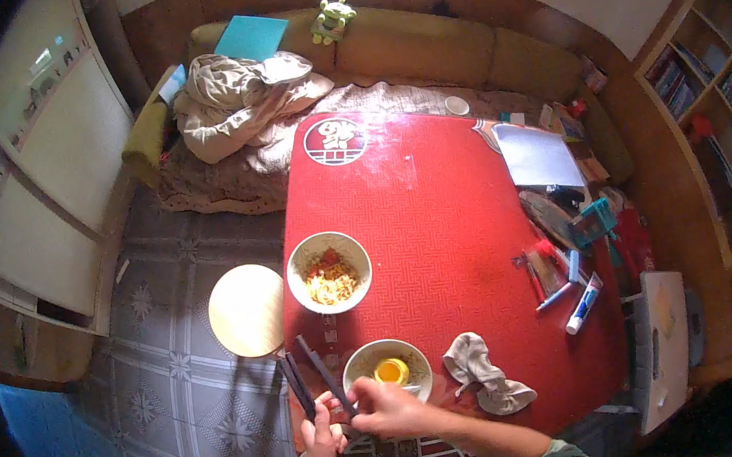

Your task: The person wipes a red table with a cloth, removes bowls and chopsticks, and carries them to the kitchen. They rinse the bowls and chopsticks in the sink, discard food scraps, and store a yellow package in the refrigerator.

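My left hand grips a bundle of dark chopsticks at the near left corner of the red table, their ends pointing up and away. My right hand holds another dark chopstick or pair beside the bundle; which of the two I cannot tell. Partly behind my right hand stands a pale bowl with a small yellow cup in it. A second bowl, with noodles and some reddish food in it, stands farther off near the table's left edge.
A crumpled greyish cloth lies right of the near bowl. Toothpaste, pens and other small items crowd the right side of the red table. A round stool stands at the left; a sofa runs behind.
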`<action>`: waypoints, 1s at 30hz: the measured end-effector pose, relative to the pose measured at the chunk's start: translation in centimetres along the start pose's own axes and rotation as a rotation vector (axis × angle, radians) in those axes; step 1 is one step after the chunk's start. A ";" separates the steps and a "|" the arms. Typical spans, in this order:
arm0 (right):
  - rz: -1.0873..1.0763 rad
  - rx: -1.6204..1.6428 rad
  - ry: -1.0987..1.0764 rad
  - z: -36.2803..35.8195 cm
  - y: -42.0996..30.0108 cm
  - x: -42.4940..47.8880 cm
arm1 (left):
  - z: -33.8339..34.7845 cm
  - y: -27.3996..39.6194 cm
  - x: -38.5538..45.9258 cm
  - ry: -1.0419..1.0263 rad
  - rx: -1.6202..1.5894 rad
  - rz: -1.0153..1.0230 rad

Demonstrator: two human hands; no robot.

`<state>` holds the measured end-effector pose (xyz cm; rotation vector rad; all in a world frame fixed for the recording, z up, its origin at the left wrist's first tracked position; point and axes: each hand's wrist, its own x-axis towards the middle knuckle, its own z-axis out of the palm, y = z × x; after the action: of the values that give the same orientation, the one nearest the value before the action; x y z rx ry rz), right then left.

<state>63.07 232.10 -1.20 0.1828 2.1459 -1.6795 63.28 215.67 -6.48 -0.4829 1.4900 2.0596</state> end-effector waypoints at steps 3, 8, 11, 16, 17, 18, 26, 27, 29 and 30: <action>-0.075 -0.046 0.049 4.2 -0.5 0.7 | 1.0 1.5 0.0 0.070 -0.007 0.093; -0.053 -0.040 0.172 2.5 -2.7 0.9 | -1.5 2.7 2.7 -0.076 -0.174 -0.006; -0.119 -0.260 0.565 -2.1 -0.2 1.8 | -1.9 2.8 6.1 0.057 -0.143 0.075; 0.164 -0.351 0.856 -6.8 5.2 -1.4 | -1.4 6.0 15.3 0.022 0.123 0.121; 0.196 -0.391 0.859 -6.8 6.1 -2.2 | -0.8 6.7 16.9 0.055 0.240 0.142; 0.190 -0.245 0.835 -6.5 7.7 -3.0 | 0.0 7.3 18.0 0.081 0.276 0.110; 0.398 0.332 0.295 -2.6 10.3 -4.1 | 2.2 8.4 20.8 -0.103 0.322 -0.033; 0.236 0.218 0.401 -1.5 13.7 -3.5 | 2.7 8.2 21.3 -0.118 0.314 -0.044; 0.219 0.217 0.480 -1.3 13.8 -2.4 | 2.6 7.4 22.5 -0.123 0.293 -0.072; 0.211 0.189 0.491 -1.4 13.9 -2.3 | 2.7 7.3 23.0 -0.078 0.219 -0.099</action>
<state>69.64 237.45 -12.58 0.9285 2.1864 -1.8485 40.82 221.57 -13.40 -0.3772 1.5893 1.7929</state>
